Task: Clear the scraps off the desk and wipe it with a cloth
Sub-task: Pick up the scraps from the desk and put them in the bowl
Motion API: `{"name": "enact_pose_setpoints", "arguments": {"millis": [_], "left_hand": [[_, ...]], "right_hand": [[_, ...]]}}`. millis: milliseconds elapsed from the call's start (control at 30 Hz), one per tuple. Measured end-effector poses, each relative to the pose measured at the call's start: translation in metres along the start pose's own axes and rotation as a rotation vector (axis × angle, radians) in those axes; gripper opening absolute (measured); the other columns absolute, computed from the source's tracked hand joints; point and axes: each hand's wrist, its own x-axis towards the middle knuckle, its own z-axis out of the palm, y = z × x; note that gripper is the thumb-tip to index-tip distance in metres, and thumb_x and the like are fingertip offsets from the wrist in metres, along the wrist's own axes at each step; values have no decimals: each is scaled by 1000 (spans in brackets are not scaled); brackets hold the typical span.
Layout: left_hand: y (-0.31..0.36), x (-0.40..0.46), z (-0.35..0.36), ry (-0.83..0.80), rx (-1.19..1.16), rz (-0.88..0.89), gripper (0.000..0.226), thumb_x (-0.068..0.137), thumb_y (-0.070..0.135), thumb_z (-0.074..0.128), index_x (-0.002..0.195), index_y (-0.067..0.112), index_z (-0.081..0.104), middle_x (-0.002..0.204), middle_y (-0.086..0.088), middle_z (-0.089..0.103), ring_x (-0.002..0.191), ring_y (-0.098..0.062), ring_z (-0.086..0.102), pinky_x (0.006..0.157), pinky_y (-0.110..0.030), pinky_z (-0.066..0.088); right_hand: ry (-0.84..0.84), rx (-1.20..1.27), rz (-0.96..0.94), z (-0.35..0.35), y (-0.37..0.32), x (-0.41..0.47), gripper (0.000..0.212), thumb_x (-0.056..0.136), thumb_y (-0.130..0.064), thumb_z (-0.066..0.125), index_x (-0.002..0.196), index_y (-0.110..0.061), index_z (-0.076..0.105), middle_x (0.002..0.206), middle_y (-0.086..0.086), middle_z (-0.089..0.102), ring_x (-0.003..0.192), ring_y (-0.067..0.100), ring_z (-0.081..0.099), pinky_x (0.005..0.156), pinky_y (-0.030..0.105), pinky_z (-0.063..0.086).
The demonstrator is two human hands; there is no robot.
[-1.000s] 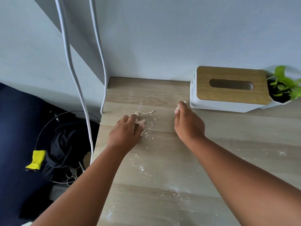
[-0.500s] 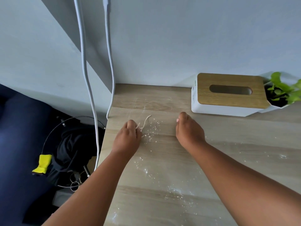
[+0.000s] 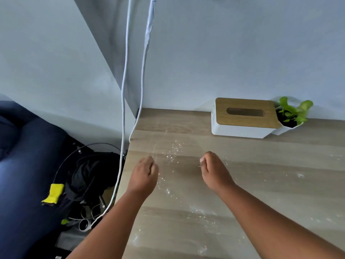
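The light wooden desk is dusted with fine white crumbs, and more powder lies nearer me. My left hand hovers near the desk's left edge, curled into a fist; the stringy scrap it took is hidden inside. My right hand is also curled, fingertips pinched, with a small pale scrap just showing at them. Both hands are lifted slightly off the surface.
A white tissue box with a wooden lid and a small green plant stand against the back wall. Two white cables hang past the desk's left corner. Below on the left lie a black bag and a yellow cloth.
My left hand closed round the stringy scrap and lifted it off the desk. Both hands drew back toward me, and only crumbs are left where the scrap lay.
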Motion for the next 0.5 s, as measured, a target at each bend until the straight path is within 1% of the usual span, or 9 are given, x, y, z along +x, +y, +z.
{"name": "enact_pose_setpoints", "arguments": {"millis": [100, 167, 233, 300, 367, 433, 500], "left_hand": [[-1, -10, 1, -22, -6, -51, 35, 97, 32, 64, 74, 14, 45, 70, 1, 50, 65, -17, 45, 57, -33, 35], [-2, -17, 1, -63, -54, -89, 33, 94, 34, 71, 77, 18, 47, 68, 5, 50, 63, -13, 48, 55, -31, 36], [-5, -23, 0, -93, -85, -95, 29, 92, 33, 73, 80, 23, 49, 72, 5, 54, 66, -10, 51, 58, -30, 38], [-7, -29, -2, -131, -95, -85, 22, 94, 30, 71, 84, 26, 51, 79, 2, 62, 72, -13, 59, 62, -33, 46], [-8, -34, -3, -160, -108, -80, 16, 98, 26, 66, 86, 30, 55, 83, 2, 67, 67, -11, 65, 63, -34, 54], [-8, -39, -5, -172, -163, -93, 17, 101, 20, 59, 90, 33, 57, 85, 2, 71, 62, -8, 66, 56, -33, 56], [-6, -44, -7, -169, -260, -129, 18, 104, 17, 53, 95, 31, 59, 86, -3, 73, 58, -10, 65, 50, -31, 55]], "right_hand": [[13, -3, 3, -4, 1, -22, 24, 107, -23, 46, 85, -14, 43, 87, 5, 49, 78, 23, 46, 69, 35, 31], [6, -2, 25, -8, 4, -36, 27, 108, -23, 45, 83, -14, 43, 84, 3, 48, 76, 22, 46, 67, 32, 28], [-1, 16, 66, -11, 8, -46, 23, 108, -19, 44, 86, -12, 48, 87, 4, 53, 79, 22, 53, 68, 31, 32], [13, 83, 116, -13, 11, -57, 14, 104, -9, 44, 97, -9, 57, 97, 6, 59, 86, 22, 59, 74, 28, 38], [41, 153, 174, -15, 12, -66, 18, 101, -3, 45, 107, -6, 62, 105, 6, 63, 90, 19, 61, 78, 27, 41], [81, 217, 241, -17, 13, -74, 20, 101, -2, 47, 111, -5, 63, 106, 6, 65, 92, 18, 60, 79, 26, 41], [116, 293, 315, -20, 14, -79, 18, 101, -3, 49, 111, -6, 63, 105, 6, 67, 89, 20, 62, 77, 27, 43]]}}
